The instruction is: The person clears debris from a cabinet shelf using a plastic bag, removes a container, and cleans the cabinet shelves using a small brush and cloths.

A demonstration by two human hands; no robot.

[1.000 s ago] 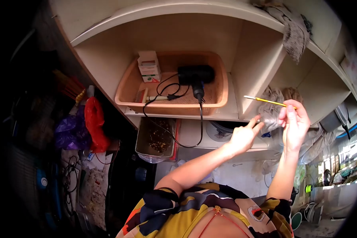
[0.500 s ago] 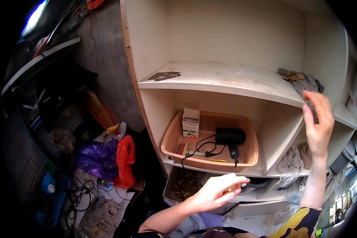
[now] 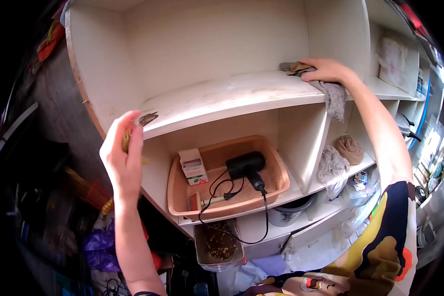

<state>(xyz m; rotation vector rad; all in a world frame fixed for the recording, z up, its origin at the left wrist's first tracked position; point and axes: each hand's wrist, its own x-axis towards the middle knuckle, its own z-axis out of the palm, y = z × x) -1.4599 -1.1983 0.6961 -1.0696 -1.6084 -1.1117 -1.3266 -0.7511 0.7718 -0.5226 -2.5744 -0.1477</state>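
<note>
My right hand [image 3: 329, 70] is closed on a grey rag [image 3: 333, 98] at the right end of the upper shelf [image 3: 222, 97]. Part of the rag hangs over the front edge, and a brownish piece of cloth lies beside the fingers. At the shelf's left end, my left hand [image 3: 123, 155] is raised with its fingers curled around a small yellowish thing [image 3: 127, 140], mostly hidden by the fingers. Near its fingertips lies a dark patch [image 3: 148, 118] on the shelf.
Below, a peach plastic basket [image 3: 171, 195] holds a black hair dryer [image 3: 246, 165], a white box [image 3: 193, 166] and a brush-like tool. Crumpled cloths [image 3: 334, 170], a grey bucket [image 3: 291, 213] and a bin of debris [image 3: 219, 241] are lower down. The shelf's side panel stands at left.
My right hand has come down onto the grey rag. My left hand has risen from in front of the basket to the shelf's left end. The view has shifted right.
</note>
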